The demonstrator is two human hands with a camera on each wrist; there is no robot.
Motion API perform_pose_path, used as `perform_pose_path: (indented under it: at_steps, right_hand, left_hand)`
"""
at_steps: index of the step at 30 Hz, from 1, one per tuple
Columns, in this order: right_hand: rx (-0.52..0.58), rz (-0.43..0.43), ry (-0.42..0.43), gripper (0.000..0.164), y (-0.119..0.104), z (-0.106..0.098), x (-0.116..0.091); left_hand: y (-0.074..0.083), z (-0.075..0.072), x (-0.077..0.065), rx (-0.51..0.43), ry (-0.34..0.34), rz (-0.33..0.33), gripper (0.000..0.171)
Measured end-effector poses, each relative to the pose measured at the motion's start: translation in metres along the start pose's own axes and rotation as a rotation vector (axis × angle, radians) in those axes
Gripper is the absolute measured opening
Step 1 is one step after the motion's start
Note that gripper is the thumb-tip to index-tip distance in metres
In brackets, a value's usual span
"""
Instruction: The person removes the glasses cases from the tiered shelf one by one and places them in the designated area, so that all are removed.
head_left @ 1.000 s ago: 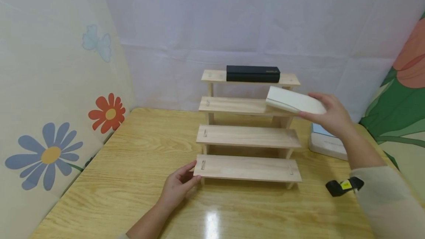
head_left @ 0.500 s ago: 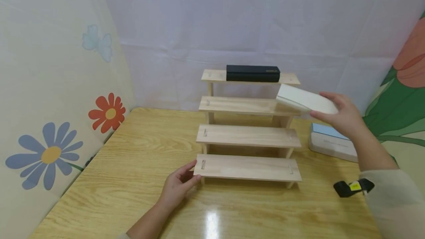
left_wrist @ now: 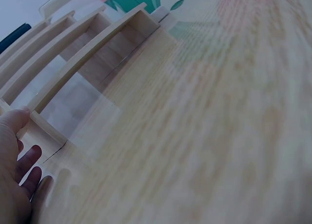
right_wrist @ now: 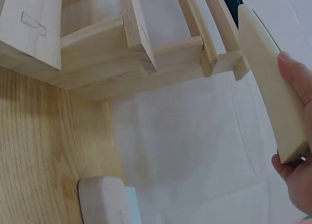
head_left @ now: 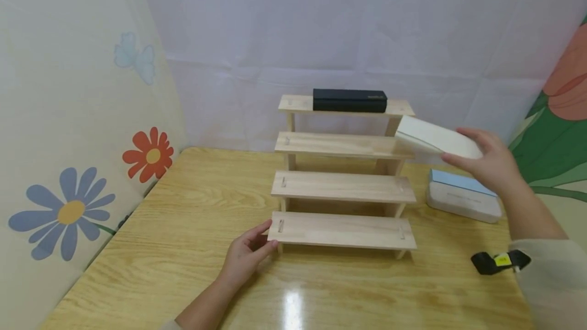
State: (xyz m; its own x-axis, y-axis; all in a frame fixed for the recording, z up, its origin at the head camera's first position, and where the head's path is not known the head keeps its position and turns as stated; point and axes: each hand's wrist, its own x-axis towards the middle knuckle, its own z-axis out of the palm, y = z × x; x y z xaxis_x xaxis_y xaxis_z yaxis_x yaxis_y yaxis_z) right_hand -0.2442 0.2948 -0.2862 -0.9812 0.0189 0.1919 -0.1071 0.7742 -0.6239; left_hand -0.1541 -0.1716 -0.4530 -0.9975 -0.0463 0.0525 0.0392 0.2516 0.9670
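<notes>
In the head view my right hand [head_left: 495, 164] holds a white glasses case [head_left: 435, 135] aloft, to the right of a four-step wooden display stand [head_left: 341, 230]. The right wrist view shows the thumb along one side of the case and fingertips at its lower end. My left hand [head_left: 243, 258] grips the left end of the stand's lowest shelf. Its thumb touches the front corner in the left wrist view, the lower fingers off the wood. A black glasses case [head_left: 349, 102] lies on the top shelf; the lower three shelves are bare.
On the table [head_left: 215, 192], right of the stand, lies a pale grey case with a blue top [head_left: 463, 200]. A white cloth backdrop [head_left: 257, 24] hangs behind, with flower-printed panels at both sides. A black strap device [head_left: 500, 261] sits at the right sleeve.
My right hand has carried the white case rightward, away from the second-highest shelf. More of the grey and blue case now shows. My left hand has stayed at the lowest shelf.
</notes>
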Motion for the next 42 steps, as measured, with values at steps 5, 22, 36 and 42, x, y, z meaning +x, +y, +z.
perform_pose_path:
  at_steps: [5,22,36,42]
  right_hand:
    - [0.007,0.010,0.016,0.084,0.010,-0.004,-0.003]
    - [-0.045,0.058,0.056,0.083,0.034,-0.013,-0.018]
    - [-0.086,0.080,0.091,0.082,0.055,-0.011,-0.030]
    - [-0.089,0.096,0.088,0.083,0.065,-0.009,-0.037]
  left_hand:
    - [0.000,0.000,0.000,0.001,-0.002,-0.007,0.049]
    - [0.000,0.000,-0.002,-0.019,-0.003,0.034,0.048]
    - [-0.001,-0.001,-0.002,-0.012,-0.016,0.027,0.049]
    - [-0.001,-0.001,-0.002,-0.009,-0.025,0.023,0.049]
